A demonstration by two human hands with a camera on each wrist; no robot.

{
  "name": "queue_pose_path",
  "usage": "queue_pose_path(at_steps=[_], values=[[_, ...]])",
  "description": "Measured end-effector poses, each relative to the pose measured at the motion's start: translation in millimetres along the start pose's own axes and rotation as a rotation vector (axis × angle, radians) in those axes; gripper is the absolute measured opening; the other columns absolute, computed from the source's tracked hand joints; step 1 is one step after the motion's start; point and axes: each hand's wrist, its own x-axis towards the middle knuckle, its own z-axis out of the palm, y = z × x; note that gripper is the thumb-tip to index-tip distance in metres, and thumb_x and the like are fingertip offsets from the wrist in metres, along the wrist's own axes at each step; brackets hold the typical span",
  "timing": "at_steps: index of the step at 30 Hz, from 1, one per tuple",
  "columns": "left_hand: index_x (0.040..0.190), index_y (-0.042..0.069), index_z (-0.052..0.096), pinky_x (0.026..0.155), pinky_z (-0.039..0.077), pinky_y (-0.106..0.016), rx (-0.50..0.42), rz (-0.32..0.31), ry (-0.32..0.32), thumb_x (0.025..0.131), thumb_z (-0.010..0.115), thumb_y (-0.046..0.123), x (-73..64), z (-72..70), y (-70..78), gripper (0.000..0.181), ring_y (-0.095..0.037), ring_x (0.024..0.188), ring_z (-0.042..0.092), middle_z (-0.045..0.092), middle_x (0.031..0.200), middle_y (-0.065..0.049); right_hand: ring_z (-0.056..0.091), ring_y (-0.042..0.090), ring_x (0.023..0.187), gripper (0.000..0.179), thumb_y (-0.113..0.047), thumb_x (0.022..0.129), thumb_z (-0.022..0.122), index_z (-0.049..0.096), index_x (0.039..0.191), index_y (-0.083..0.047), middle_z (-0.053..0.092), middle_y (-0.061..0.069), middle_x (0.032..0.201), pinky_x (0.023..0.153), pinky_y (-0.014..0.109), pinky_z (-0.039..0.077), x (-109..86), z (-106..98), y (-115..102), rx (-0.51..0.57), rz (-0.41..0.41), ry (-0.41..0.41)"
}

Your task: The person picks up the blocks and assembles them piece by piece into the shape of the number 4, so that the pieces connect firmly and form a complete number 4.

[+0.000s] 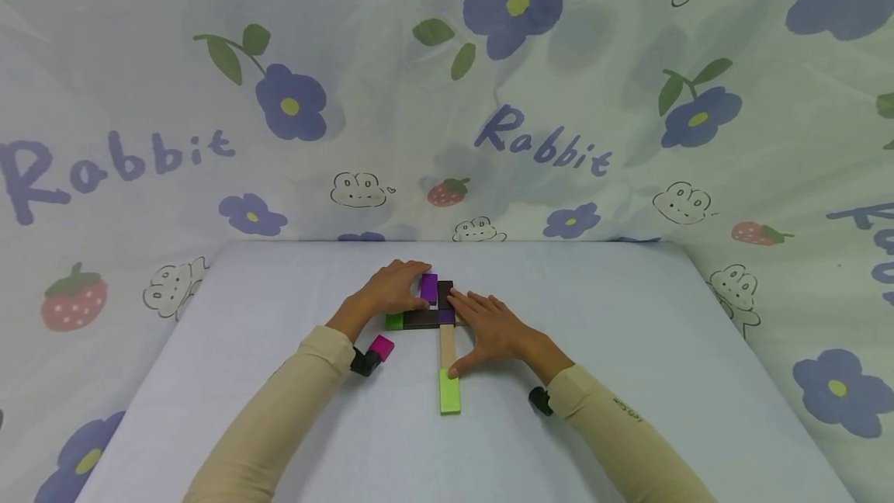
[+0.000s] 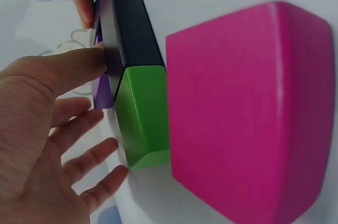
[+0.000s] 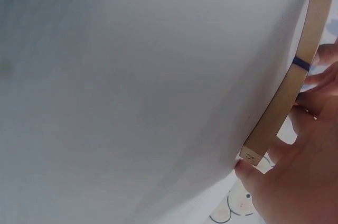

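Observation:
My left hand (image 1: pixel 391 288) pinches a purple block (image 1: pixel 429 289) between thumb and fingers, just left of an upright black block (image 1: pixel 445 295). That block belongs to a flat cross of blocks on the table. A dark purple block (image 1: pixel 446 317) forms the middle, with a black block (image 1: pixel 421 319) and a green block (image 2: pixel 145 113) on the left arm. A wooden block (image 1: pixel 448 346) and a lime block (image 1: pixel 450 392) make the near arm. My right hand (image 1: pixel 492 327) lies spread along the cross, fingertips at the far black block, thumb near the lime one, partly hiding the right arm.
A magenta block (image 1: pixel 381 347) lies apart on the white table (image 1: pixel 335 441), close to the left wrist camera (image 1: pixel 365 363). A patterned curtain (image 1: pixel 398 130) hangs behind the table's far edge.

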Motion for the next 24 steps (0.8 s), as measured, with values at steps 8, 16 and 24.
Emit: queue_pose_path(at_steps=[8,16,24], values=[[0.152,0.009,0.046,0.114,0.034,-0.056,0.011,-0.003,-0.003,0.091,0.076,0.034,0.1,0.3,0.4,0.072,-0.036,0.137,0.044,0.048,0.152,-0.013,0.014,0.029,0.154,0.132,-0.082,0.065,0.074,0.015,0.164,-0.019,0.01,-0.004,0.17,0.121,0.058,0.013,-0.8,-1.2,-1.5,-0.003,0.0,-0.004],[0.148,0.009,0.052,0.112,0.037,-0.055,0.029,0.013,0.01,0.091,0.075,0.034,-1.3,-1.5,1.0,0.066,-0.036,0.134,0.046,0.051,0.149,-0.012,0.015,0.028,0.154,0.132,-0.082,0.064,0.074,0.016,0.164,-0.018,0.011,-0.004,0.17,0.121,0.058,0.013,-0.4,0.3,-0.7,-0.009,-0.006,-0.004],[0.146,0.009,0.052,0.113,0.036,-0.055,0.003,0.012,0.022,0.091,0.075,0.034,-1.7,-0.4,-0.4,0.065,-0.035,0.135,0.046,0.051,0.148,-0.012,0.015,0.028,0.154,0.132,-0.082,0.065,0.074,0.016,0.164,-0.018,0.011,-0.004,0.17,0.121,0.058,0.013,-0.1,-0.2,-0.2,-0.009,-0.008,0.001]])
